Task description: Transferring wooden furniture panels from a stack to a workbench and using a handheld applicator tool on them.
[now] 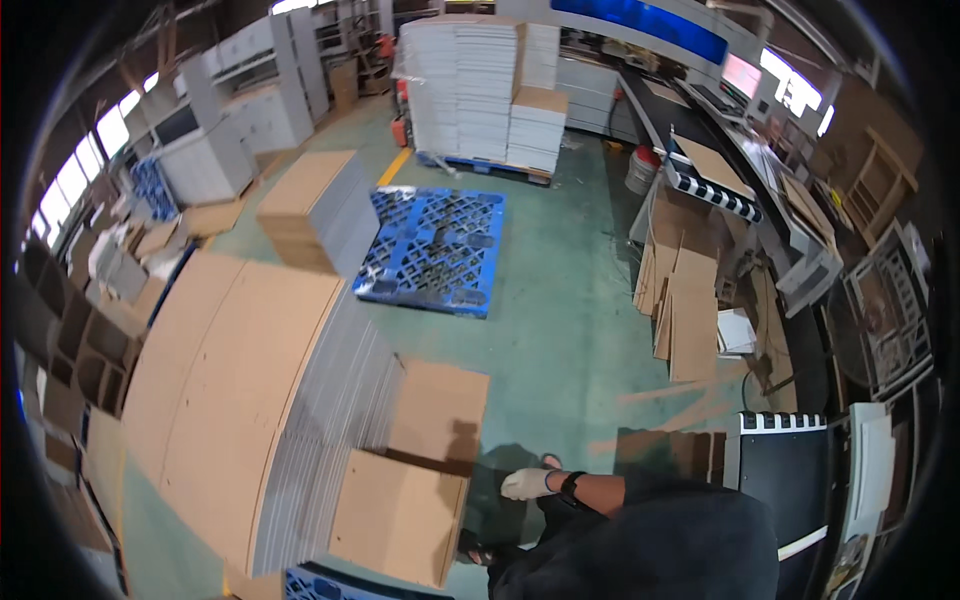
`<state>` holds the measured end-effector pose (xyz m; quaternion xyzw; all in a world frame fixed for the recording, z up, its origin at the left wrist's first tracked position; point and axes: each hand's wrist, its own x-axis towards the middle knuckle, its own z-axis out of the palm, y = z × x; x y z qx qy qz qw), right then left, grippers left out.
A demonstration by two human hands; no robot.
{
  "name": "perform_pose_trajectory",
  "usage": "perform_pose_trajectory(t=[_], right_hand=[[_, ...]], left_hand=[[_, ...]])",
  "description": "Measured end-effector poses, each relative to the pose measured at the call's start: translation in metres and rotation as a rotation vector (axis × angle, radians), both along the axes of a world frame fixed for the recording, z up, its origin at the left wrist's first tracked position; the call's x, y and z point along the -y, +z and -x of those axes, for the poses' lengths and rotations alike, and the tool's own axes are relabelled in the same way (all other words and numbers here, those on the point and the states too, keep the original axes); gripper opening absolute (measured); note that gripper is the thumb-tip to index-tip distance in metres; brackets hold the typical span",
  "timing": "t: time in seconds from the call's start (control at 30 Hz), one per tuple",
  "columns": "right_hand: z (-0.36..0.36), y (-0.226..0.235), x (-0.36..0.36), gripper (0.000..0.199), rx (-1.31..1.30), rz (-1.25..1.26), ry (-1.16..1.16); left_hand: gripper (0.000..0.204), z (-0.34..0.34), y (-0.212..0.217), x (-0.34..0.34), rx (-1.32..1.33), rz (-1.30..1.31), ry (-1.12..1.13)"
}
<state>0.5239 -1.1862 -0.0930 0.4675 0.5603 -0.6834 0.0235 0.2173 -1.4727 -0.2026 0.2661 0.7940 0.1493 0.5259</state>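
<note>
Green painted concrete floor in what looks like a cardboard/box shop, pretty cluttered. Centre of the frame has a blue plastic pallet lying bare on the floor, and at the top centre there's a tall stack of white sheets on another pallet w/ a shorter brown-topped stack just right of it. Left side of the frame is filled by a big stack of brown corrugated sheets, white edges fanned out on its right side, and a smaller stack of the same stuff sits above it, upper left of centre. Right side: a long machine/conveyor line runs along the upper right, w/ loose cardboard pieces leaning against it on the floor. Now the hand: only one shows, at bottom centre, the left hand in a whitish glove w/ a dark wristband, arm reaching across from the dark-clothed body at the lower right. Fingers look loosely curled, not pinching anything, hanging over the floor just right of the flat cardboard box blanks at the bottom centre, close but not touching afaict. Those blanks are plain brown, flat, two overlapping ones, the upper one sitting partly on the big stack's edge. Right hand isn't in the pic.
</note>
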Motion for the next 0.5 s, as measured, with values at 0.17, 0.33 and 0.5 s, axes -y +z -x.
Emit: perform_pose_trajectory(t=[0.17,0.33,0.5], right_hand=[[-0.118,0.014,-0.058,0.033,0.155,0.115,-0.128],[-0.241,-0.034,-0.12,0.036,0.259,0.207,-0.52],[-0.329,-0.045,-0.18,0.042,-0.025,0.335,-1.141]], left_hand=[[0.052,-0.046,0.028,-0.098,-0.041,-0.02,-0.166],[0.059,-0.071,0.034,-0.195,-0.244,-0.141,-0.514],[0.011,-0.128,0.074,-0.381,0.171,-0.332,-0.291]])
